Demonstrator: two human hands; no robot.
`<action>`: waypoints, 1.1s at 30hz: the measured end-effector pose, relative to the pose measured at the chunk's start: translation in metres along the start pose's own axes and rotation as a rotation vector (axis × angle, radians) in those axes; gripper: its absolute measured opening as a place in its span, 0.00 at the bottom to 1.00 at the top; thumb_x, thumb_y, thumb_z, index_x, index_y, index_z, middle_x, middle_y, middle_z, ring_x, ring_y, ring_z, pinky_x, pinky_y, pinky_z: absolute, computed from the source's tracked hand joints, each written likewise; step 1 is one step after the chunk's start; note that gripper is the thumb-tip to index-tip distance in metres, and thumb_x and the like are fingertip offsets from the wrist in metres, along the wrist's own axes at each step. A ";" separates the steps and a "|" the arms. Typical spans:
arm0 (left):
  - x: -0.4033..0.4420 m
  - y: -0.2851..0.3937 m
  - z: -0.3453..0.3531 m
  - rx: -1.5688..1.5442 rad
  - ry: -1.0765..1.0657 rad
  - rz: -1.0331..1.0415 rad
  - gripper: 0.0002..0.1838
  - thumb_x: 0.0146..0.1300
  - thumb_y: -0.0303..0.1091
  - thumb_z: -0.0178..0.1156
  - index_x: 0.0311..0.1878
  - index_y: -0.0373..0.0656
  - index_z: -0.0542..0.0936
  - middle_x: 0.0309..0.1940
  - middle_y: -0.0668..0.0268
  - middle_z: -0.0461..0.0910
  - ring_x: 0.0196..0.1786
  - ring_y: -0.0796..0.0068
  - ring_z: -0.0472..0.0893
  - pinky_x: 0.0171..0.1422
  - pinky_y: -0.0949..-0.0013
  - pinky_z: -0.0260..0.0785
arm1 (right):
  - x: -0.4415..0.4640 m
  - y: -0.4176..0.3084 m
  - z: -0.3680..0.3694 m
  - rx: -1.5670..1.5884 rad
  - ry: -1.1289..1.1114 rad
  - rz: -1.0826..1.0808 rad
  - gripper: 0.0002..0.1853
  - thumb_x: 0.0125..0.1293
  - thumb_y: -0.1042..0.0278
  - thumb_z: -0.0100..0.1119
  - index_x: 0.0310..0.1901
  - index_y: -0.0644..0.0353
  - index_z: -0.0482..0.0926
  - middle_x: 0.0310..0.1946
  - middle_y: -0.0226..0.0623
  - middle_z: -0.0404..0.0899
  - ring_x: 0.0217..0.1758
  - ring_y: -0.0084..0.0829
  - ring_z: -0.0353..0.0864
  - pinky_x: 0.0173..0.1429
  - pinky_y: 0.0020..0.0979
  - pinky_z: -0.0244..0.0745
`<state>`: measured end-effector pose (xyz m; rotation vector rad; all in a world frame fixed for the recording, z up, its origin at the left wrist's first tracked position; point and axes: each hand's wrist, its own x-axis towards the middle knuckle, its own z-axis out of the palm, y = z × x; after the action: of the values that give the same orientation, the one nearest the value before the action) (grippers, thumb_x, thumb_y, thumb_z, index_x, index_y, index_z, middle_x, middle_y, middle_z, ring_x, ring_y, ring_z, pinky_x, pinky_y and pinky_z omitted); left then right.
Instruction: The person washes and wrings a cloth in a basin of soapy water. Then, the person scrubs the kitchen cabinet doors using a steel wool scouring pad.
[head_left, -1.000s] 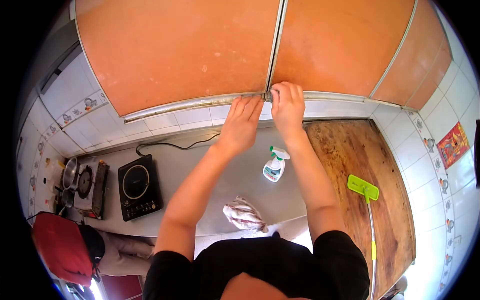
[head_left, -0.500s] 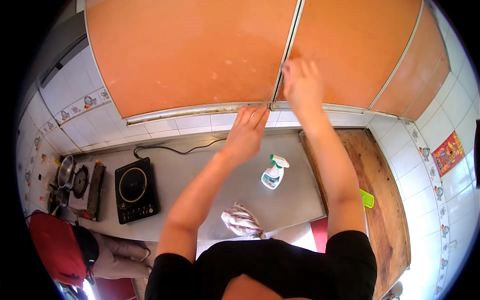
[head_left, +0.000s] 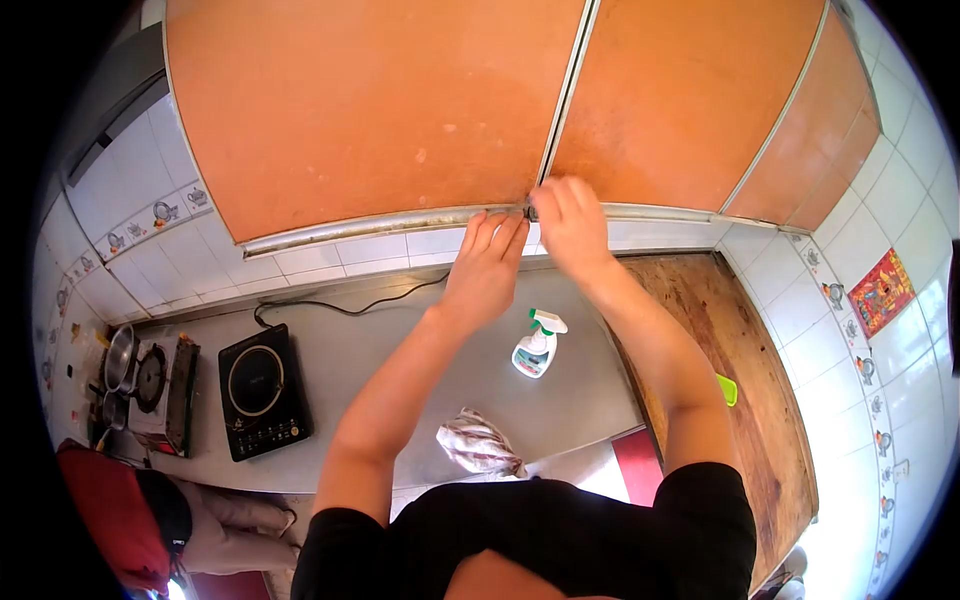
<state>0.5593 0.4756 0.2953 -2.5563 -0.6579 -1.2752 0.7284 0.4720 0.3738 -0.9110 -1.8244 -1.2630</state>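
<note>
Two orange cabinet doors [head_left: 370, 110] fill the top of the view, with a metal-edged seam [head_left: 566, 90] between them. My left hand [head_left: 484, 268] lies with its fingers stretched out against the cabinet's lower metal rail [head_left: 360, 226], just left of the seam. My right hand [head_left: 572, 225] is at the seam's bottom end, fingers curled in and slightly blurred. A small dark bit shows by its fingertips; what they hold, if anything, I cannot make out. Below the hands, a white spray bottle with a green-trimmed trigger [head_left: 534, 346] stands on the metal counter [head_left: 400, 340].
A crumpled striped cloth [head_left: 478, 443] lies at the counter's front edge. To the left are a black induction cooker [head_left: 262, 395], a gas stove [head_left: 165, 390] and a person in red [head_left: 112, 510]. A wooden board [head_left: 750, 400] with a green object [head_left: 727, 389] is on the right.
My right hand has moved down along the seam to its lower end, close to my left hand. My left hand stays at the rail. The whole view has shifted slightly.
</note>
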 end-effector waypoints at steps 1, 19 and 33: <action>0.000 0.001 -0.001 0.003 -0.006 0.000 0.32 0.49 0.16 0.58 0.63 0.27 0.72 0.65 0.53 0.69 0.68 0.52 0.66 0.78 0.45 0.52 | -0.004 -0.001 -0.001 0.044 -0.023 0.001 0.07 0.52 0.75 0.64 0.34 0.59 0.80 0.35 0.35 0.79 0.40 0.38 0.78 0.40 0.37 0.75; 0.000 0.003 -0.002 0.000 0.017 0.004 0.29 0.50 0.18 0.57 0.61 0.26 0.74 0.64 0.51 0.70 0.68 0.52 0.67 0.79 0.47 0.51 | 0.039 0.015 -0.008 0.054 0.009 0.002 0.08 0.48 0.76 0.62 0.33 0.60 0.79 0.34 0.36 0.79 0.40 0.39 0.78 0.42 0.37 0.77; 0.000 0.004 0.004 0.052 -0.031 0.001 0.32 0.51 0.20 0.57 0.65 0.29 0.71 0.63 0.52 0.70 0.68 0.52 0.66 0.77 0.42 0.50 | 0.075 0.039 -0.032 0.268 -0.041 0.116 0.07 0.59 0.74 0.67 0.38 0.58 0.80 0.38 0.38 0.78 0.43 0.43 0.76 0.47 0.41 0.75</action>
<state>0.5640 0.4731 0.2927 -2.5391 -0.6872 -1.2042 0.7307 0.4626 0.4633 -0.8833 -1.8890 -0.9084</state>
